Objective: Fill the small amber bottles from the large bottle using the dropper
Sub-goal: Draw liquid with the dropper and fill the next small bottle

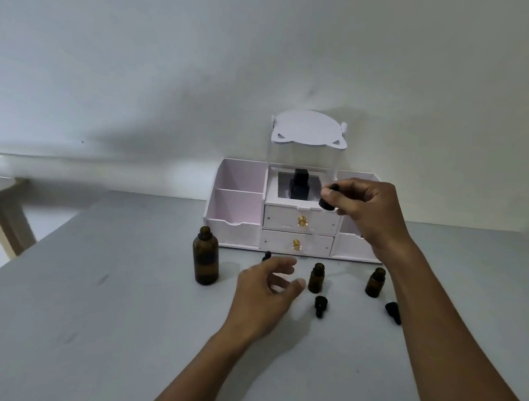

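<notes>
Above the white drawer box (299, 221), a black dropper (328, 197) is pinched upright by the right hand (365, 210). Left hand (263, 285) is held open beside the big brown bottle (205, 256).

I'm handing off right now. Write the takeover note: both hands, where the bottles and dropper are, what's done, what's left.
Right hand: raised before the organizer, pinching the dropper.
Left hand: open, empty, low over the table.
Large bottle: uncapped, left. Two small bottles: uncapped, right of it. Loose caps lie in front.
Done: bottles opened. Fill levels unclear.
Left: filling, recapping.
</notes>
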Action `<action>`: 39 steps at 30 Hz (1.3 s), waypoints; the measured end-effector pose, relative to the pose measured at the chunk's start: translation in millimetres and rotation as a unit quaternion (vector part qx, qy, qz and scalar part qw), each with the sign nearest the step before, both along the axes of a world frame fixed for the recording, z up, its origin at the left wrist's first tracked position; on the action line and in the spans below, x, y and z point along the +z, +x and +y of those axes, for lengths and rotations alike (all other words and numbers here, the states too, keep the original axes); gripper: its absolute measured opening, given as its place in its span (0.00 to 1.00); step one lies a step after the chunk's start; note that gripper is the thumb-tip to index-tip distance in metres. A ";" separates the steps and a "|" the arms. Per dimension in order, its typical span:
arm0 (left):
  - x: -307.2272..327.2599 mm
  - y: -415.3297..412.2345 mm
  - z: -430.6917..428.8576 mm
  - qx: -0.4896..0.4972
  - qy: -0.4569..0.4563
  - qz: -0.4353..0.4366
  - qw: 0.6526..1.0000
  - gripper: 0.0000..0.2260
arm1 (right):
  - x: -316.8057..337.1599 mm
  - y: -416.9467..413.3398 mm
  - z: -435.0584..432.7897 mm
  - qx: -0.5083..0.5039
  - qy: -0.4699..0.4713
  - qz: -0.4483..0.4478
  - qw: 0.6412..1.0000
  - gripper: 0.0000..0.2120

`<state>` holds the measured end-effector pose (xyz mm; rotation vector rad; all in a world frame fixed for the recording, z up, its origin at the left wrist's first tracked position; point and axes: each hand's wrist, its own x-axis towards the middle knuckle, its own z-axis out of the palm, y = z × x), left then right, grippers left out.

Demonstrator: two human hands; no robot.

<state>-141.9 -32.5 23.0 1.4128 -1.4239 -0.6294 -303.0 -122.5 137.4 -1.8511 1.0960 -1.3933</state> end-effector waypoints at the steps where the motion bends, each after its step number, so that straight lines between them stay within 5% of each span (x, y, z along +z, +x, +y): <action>1: 5.7 7.5 5.2 0.016 -0.034 0.000 0.999 0.17 | 2.4 5.3 3.1 0.010 -0.006 -0.020 1.000 0.04; 7: 22.7 77.3 17.6 0.191 -0.207 0.060 0.958 0.08 | 11.7 54.1 19.5 0.081 -0.005 -0.150 0.985 0.04; 13: -6.8 143.5 12.1 0.214 -0.103 0.076 0.968 0.20 | 1.8 105.7 23.7 0.107 0.022 -0.194 0.975 0.05; 22: -20.0 155.9 3.4 0.048 -0.012 0.075 0.996 0.27 | -13.5 129.8 19.5 0.112 0.029 -0.129 0.985 0.06; 26: -19.7 151.7 1.1 0.039 -0.010 0.072 0.997 0.20 | -14.4 135.1 21.4 0.119 -0.001 -0.104 0.988 0.03; 39: -24.8 153.9 -5.5 0.052 -0.003 0.062 0.997 0.21 | -52.6 167.9 17.8 0.141 0.005 0.068 0.988 0.08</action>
